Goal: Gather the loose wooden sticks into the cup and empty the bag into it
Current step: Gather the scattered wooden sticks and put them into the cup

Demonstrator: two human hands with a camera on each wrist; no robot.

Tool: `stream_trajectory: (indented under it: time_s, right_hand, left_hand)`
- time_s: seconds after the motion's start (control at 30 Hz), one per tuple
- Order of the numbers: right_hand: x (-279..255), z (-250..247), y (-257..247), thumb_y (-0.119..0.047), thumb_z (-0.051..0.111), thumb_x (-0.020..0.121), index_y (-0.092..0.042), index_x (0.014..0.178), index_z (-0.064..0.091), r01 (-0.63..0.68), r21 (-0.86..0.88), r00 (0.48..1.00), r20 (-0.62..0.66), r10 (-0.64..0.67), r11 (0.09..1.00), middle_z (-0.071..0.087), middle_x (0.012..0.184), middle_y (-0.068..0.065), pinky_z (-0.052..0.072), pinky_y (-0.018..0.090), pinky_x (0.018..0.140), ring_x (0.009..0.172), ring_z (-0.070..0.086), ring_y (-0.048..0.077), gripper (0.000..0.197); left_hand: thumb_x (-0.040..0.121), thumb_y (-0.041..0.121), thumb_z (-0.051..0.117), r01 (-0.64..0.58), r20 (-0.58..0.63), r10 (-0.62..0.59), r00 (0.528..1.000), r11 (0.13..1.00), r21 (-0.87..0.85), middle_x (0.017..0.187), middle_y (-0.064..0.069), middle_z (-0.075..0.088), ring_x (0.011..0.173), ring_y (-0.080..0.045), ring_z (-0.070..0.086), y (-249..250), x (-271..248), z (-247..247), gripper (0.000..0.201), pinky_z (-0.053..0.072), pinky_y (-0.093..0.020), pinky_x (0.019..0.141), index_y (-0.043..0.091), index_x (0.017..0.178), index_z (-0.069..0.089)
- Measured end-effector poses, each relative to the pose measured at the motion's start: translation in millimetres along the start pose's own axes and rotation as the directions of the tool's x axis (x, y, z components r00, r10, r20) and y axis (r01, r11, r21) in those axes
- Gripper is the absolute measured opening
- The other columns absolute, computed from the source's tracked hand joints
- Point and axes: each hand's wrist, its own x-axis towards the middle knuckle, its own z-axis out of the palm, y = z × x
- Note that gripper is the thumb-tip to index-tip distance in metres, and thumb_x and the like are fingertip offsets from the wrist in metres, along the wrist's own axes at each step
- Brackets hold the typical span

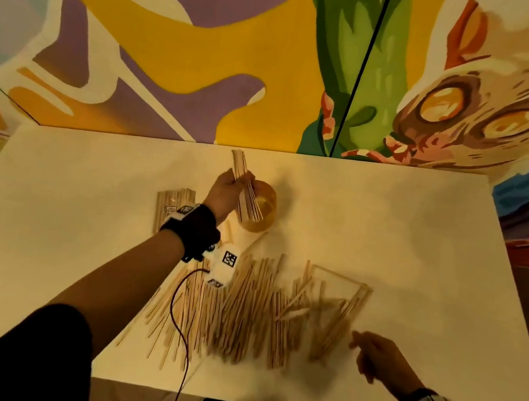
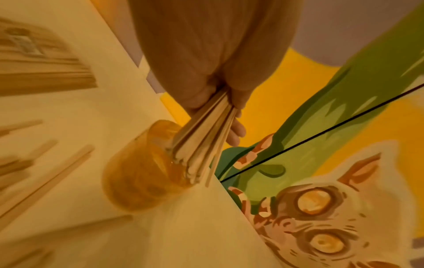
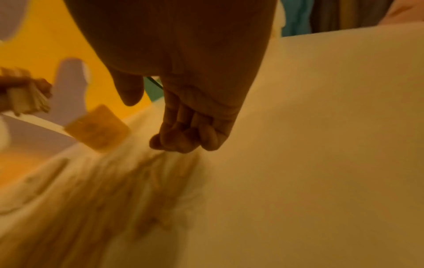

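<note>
My left hand (image 1: 233,183) grips a bundle of wooden sticks (image 1: 250,203) at the far middle of the table. The bundle's lower ends sit inside the amber see-through cup (image 1: 265,216). In the left wrist view the fingers (image 2: 236,130) wrap round the bundle (image 2: 201,139), which fans down into the cup (image 2: 137,181). A wide heap of loose sticks (image 1: 255,313) lies nearer to me. My right hand (image 1: 370,352) hovers at the heap's right end. Its fingers (image 3: 183,139) are loosely curled and hold nothing. The bag of sticks (image 1: 173,206) lies left of the cup.
The white table (image 1: 422,242) backs onto a painted wall. A white tagged device (image 1: 227,263) with a dark red cable (image 1: 181,325) hangs under my left wrist, over the heap. Bare table surface lies to the right and far left.
</note>
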Motion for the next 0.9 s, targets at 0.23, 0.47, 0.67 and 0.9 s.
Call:
stream_trajectory:
  time_s: [0.23, 0.47, 0.67, 0.9]
  right_hand:
    - [-29.1, -19.6, 60.8, -0.033, 0.047, 0.1, 0.0, 0.089, 0.067, -0.232, 0.025, 0.967, -0.107, 0.233, 0.972, 0.062, 0.057, 0.013, 0.039, 0.021, 0.046, 0.046, 0.052, 0.019, 0.04]
    - [-19.1, -15.1, 45.1, -0.03, 0.048, 0.1, -0.001, 0.09, 0.066, -0.177, 0.007, 0.972, -0.153, 0.176, 0.984, 0.062, 0.061, 0.011, 0.04, 0.02, 0.047, 0.05, 0.053, 0.018, 0.037]
    - [-1.2, -14.2, 35.3, -0.037, 0.047, 0.1, -0.008, 0.089, 0.064, -0.175, -0.075, 0.977, -0.137, 0.163, 0.982, 0.065, 0.073, 0.008, 0.043, 0.028, 0.059, 0.062, 0.058, 0.019, 0.035]
    - [11.6, -6.3, 34.8, -0.039, 0.049, 0.098, -0.009, 0.093, 0.058, -0.172, -0.251, 0.981, -0.136, 0.141, 0.953, 0.069, 0.086, 0.012, 0.051, 0.038, 0.075, 0.076, 0.064, 0.027, 0.032]
  left_hand:
    - [0.103, 0.011, 0.04, -0.045, -0.067, 0.051, 0.996, 0.995, 0.086, 0.076, -0.008, 0.065, 0.07, -0.02, 0.065, -18.6, 61.9, 16.4, 0.021, 0.053, -0.042, 0.079, 0.015, 0.085, 0.051]
    - [0.1, 0.011, 0.04, 0.004, -0.082, 0.017, 0.997, 0.969, 0.247, 0.076, -0.003, 0.062, 0.067, -0.018, 0.058, -42.3, 57.6, 35.6, 0.017, 0.051, -0.025, 0.061, 0.009, 0.091, 0.054]
    - [0.096, 0.014, 0.043, 0.188, -0.113, -0.163, 0.98, 0.942, 0.277, 0.081, -0.016, 0.065, 0.067, -0.029, 0.061, -64.9, 71.1, 37.6, 0.025, 0.052, -0.033, 0.06, 0.015, 0.077, 0.06]
    - [0.094, -0.007, 0.045, 0.268, -0.053, -0.263, 0.963, 0.928, 0.259, 0.076, -0.008, 0.055, 0.071, -0.022, 0.053, -36.8, 53.9, 47.8, 0.027, 0.049, -0.027, 0.061, 0.011, 0.077, 0.056]
